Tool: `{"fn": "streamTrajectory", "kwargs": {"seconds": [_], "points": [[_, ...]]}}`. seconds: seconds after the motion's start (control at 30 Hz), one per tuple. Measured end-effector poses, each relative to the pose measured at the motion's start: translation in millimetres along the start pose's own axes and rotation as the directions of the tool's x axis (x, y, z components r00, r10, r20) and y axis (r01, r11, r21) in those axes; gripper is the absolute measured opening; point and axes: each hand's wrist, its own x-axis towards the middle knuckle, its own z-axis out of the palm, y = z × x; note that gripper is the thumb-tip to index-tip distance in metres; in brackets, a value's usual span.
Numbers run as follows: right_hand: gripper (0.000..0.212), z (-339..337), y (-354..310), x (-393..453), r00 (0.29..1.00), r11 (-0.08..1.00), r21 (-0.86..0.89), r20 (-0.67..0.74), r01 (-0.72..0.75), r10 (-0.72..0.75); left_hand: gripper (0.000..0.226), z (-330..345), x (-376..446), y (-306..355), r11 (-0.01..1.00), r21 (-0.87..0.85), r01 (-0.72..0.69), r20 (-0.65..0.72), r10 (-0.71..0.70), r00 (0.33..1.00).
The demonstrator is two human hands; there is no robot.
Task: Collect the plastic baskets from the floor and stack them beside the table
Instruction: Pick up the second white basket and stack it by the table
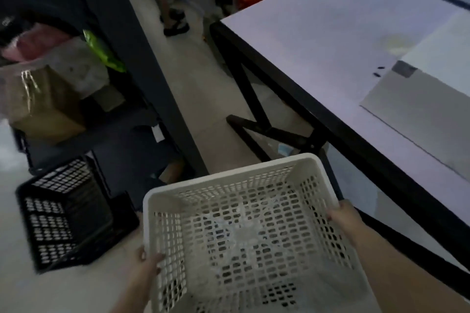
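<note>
Two bare forearms enter from the bottom edge of the head view, with no sleeves, cuffs or gloves visible on either. The left hand (148, 260) shows no ring, watch or band; its fingers (159, 256) are uncovered, the nails short and plain. The right hand (344, 218) is equally unadorned, its wrist and forearm bare as far as the frame's edge. Motion blur softens finer detail.

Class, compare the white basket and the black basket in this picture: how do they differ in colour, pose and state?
The white basket is pale, while the black basket is dark. The white basket is gripped at its rim by the left hand and right hand; the black basket lies tipped on the floor, untouched. Both have perforated plastic walls.
</note>
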Motion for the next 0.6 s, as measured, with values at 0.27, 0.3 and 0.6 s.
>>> {"fn": "streamTrajectory", "kwargs": {"seconds": [0.27,0.3,0.6], "points": [[0.047,-2.7,-35.7,102.5,0.999,0.989,-0.142,0.019,0.036,-0.034,0.052,65.6,14.7,-18.7,0.978,-0.155,0.142,-0.046,-0.151,0.987],[0.047,-1.1,-36.0,113.0,0.999,0.987,-0.160,0.017,0.031,-0.028,0.051,72.2,19.4,-18.5,0.973,-0.169,0.158,-0.039,-0.167,0.985],[0.032,25.5,-18.7,170.5,0.995,0.975,-0.217,0.099,0.053,-0.033,0.071,120.2,59.5,-38.3,0.947,-0.215,0.238,-0.032,-0.251,0.968]]}}
